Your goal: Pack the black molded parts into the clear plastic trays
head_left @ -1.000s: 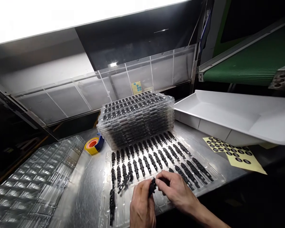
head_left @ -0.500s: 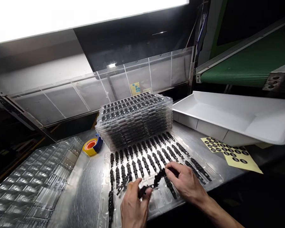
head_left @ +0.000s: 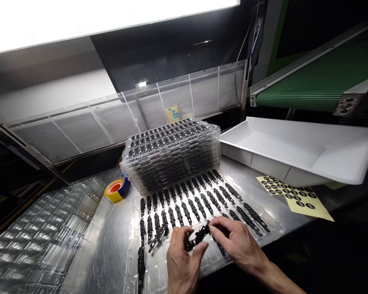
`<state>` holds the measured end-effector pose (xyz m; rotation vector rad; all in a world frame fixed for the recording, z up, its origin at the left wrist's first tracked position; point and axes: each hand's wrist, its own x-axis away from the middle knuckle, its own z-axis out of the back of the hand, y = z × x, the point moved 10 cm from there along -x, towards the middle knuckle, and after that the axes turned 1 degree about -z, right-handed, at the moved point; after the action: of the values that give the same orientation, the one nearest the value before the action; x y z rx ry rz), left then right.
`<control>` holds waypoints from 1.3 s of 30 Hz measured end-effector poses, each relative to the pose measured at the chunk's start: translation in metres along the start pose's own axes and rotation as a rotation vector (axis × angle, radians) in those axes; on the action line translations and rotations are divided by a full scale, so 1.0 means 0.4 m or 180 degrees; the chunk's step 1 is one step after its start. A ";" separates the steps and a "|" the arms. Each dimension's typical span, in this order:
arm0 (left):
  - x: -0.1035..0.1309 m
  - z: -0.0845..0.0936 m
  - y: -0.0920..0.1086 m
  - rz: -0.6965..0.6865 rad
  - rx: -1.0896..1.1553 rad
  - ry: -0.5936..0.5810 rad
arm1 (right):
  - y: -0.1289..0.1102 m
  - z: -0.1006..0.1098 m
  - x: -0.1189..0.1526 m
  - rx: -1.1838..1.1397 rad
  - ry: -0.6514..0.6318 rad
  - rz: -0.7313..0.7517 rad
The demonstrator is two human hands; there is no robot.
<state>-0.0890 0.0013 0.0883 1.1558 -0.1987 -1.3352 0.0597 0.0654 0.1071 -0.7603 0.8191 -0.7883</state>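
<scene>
I see the left hand (head_left: 180,261) and right hand (head_left: 236,245) over the clear tray (head_left: 272,232) at the desk's near edge. Fingers of both pinch one black part (head_left: 199,237) between them, just above the tray's near row. Stacked trays (head_left: 171,157) stand behind; tape roll (head_left: 118,189) left of them.

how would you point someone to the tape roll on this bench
Start at the tall stack of clear trays at the middle of the metal bench. Just off its left foot lies the tape roll: yellow with an orange core, the only brightly coloured round thing there.
</scene>
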 end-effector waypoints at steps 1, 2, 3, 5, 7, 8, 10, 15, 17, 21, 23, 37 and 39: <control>-0.004 -0.011 0.012 -0.0028 0.0162 -0.0065 | -0.011 -0.011 0.000 -0.0063 -0.0076 0.0076; -0.007 -0.019 0.025 -0.0093 0.0345 -0.0082 | -0.018 -0.018 0.000 -0.0119 -0.0117 0.0115; -0.009 -0.021 0.036 -0.0176 0.0547 -0.0040 | -0.020 -0.021 -0.002 -0.0160 -0.0113 0.0106; -0.007 -0.004 0.042 -0.0262 0.0916 0.0207 | 0.000 -0.008 -0.010 -0.0170 0.0011 -0.0122; 0.003 0.032 0.016 -0.0089 0.1246 0.0471 | 0.032 0.021 -0.016 -0.0102 0.0222 -0.0415; 0.009 0.051 -0.006 0.0114 0.1279 0.0535 | 0.040 0.039 -0.017 -0.0030 0.0343 -0.0436; 0.019 0.088 -0.049 0.0543 0.0826 0.0516 | 0.025 0.069 -0.014 0.0199 0.0577 -0.0100; 0.010 0.049 -0.094 0.0894 -0.1658 -0.0883 | -0.055 0.022 0.051 0.1081 0.0583 0.1414; 0.004 0.017 -0.091 0.0869 -0.1918 -0.1148 | -0.059 -0.028 0.076 0.1448 0.0379 0.1706; -0.008 -0.003 -0.073 0.0806 -0.2084 -0.1143 | -0.032 -0.098 0.093 0.1917 -0.0149 0.1669; -0.007 0.008 -0.070 0.0821 -0.2068 -0.1110 | -0.015 -0.111 0.091 0.2016 -0.0389 0.1486; -0.017 -0.001 0.016 0.0365 -0.1669 -0.1257 | -0.039 -0.077 0.050 0.0481 -0.0184 0.0711; -0.025 0.054 -0.016 0.0717 -0.1754 -0.0918 | -0.024 -0.061 0.039 0.0600 0.0160 0.0503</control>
<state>-0.1114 -0.0009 0.0987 0.4631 -0.1495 -1.2439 0.0432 0.0411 0.0985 -0.5036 0.8265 -0.7335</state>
